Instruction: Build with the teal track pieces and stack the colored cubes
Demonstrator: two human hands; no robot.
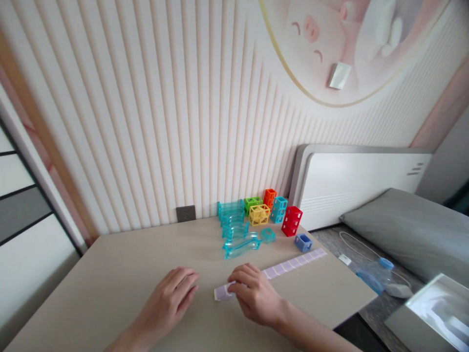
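A row of flat purple square tiles (289, 266) with pale seams runs slantwise across the table. My right hand (254, 293) covers part of it, with thumb and fingers closed on the tile (222, 292) at the near left end. Left of that tile, my left hand (170, 296) hovers over or rests on the tabletop. Its fingers are stretched out and slightly bent, and nothing is in them. Beyond both hands lie several clear turquoise curved track pieces (242, 245) and a turquoise ring-shaped piece (267, 235).
Lattice blocks stand by the wall: green (252, 204), yellow (259, 215), orange (270, 196), turquoise (279, 210), red (292, 221) and blue (303, 242). The table (146, 254) meets a ribbed wall with a dark socket (186, 213). A bed headboard (359, 183) stands right.
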